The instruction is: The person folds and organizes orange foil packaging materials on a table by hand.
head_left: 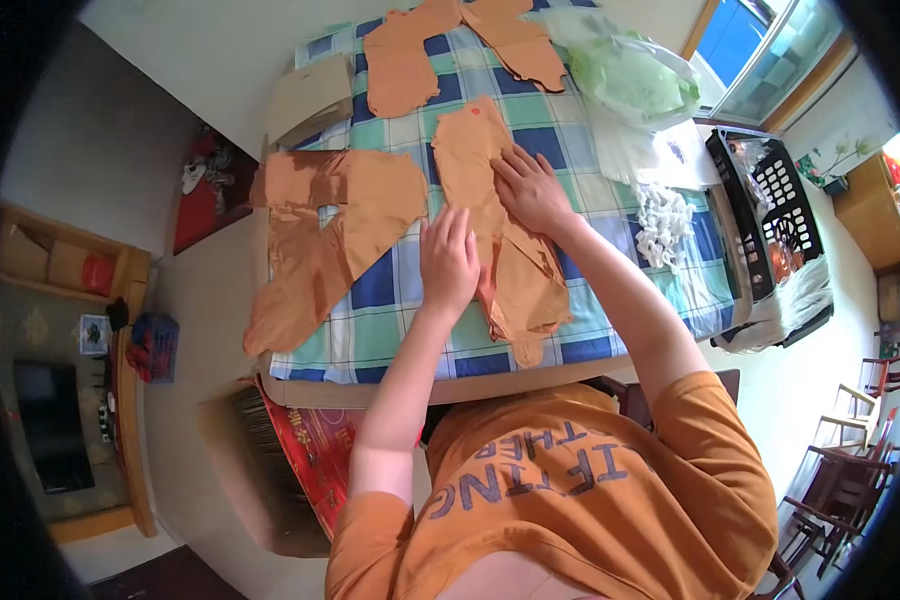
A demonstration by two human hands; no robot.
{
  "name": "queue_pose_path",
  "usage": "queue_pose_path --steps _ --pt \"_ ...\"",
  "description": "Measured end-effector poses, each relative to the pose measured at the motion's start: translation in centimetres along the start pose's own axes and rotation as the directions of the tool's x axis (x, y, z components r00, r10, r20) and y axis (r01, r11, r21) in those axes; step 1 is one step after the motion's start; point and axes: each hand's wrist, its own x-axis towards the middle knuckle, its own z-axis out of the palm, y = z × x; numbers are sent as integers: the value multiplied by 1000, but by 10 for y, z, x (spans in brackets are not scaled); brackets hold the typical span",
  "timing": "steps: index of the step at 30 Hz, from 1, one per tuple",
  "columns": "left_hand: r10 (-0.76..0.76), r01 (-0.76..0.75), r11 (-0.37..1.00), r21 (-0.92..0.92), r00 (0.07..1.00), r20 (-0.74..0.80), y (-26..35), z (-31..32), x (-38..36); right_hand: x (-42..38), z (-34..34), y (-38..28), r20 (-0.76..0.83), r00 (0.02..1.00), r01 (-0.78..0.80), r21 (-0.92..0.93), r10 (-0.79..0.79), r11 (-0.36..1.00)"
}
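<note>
An orange-brown garment (470, 180) lies lengthwise before me on a plaid cloth (375, 340), its lower end folded and creased. My right hand (535, 190) rests flat on the garment's right edge, fingers spread. Along its left edge is my left hand (450, 262), fingers stretched out and palm down; whether it presses on the fabric is hard to tell. To the left, a second orange-brown garment (370, 220) is spread out with wrinkles and a small gap near its middle. Another matching piece (400, 70) lies at the far side.
Folded cardboard (315, 95) sits at the far left. On the right are a clear plastic bag (635, 80), a crumpled white bundle (663, 225) and a black basket (770, 200). A red-printed box (315, 450) stands below the near left edge.
</note>
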Motion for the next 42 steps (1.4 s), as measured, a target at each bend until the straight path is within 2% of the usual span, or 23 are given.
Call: queue_pose_path --steps 4,6,9,12,17,20,27,30,33,42 --pt "-21 9 978 210 998 54 -22 31 23 -1 1 1 7 1000 -2 -18 2 1000" --pt "-45 25 973 229 996 83 -26 35 27 -2 1 2 -11 1000 3 -6 -3 1000" --pt "-75 44 966 254 991 114 -33 36 35 -3 -2 1 75 997 -1 -12 2 1000" --pt "-94 55 962 266 986 137 -41 37 45 -3 2 2 0 1000 15 -1 -15 1000" --pt "-91 45 955 294 986 143 -43 36 52 -4 1 1 -19 999 25 7 -25 1000" --pt "-31 2 970 243 993 115 -45 43 40 -3 3 4 -33 999 34 10 -34 999" --pt "19 -77 979 191 957 289 -22 12 -2 -3 5 3 -43 999 28 4 -28 1000" --pt "50 -96 986 133 948 314 -16 3 -19 -3 1 2 43 999 7 -12 -7 1000" --pt "80 -125 986 110 936 344 -11 -5 -34 -3 3 2 -54 997 48 4 -47 999" --pt "120 -164 984 64 891 437 6 -30 -61 -3 0 0 -35 998 44 -4 -44 999"
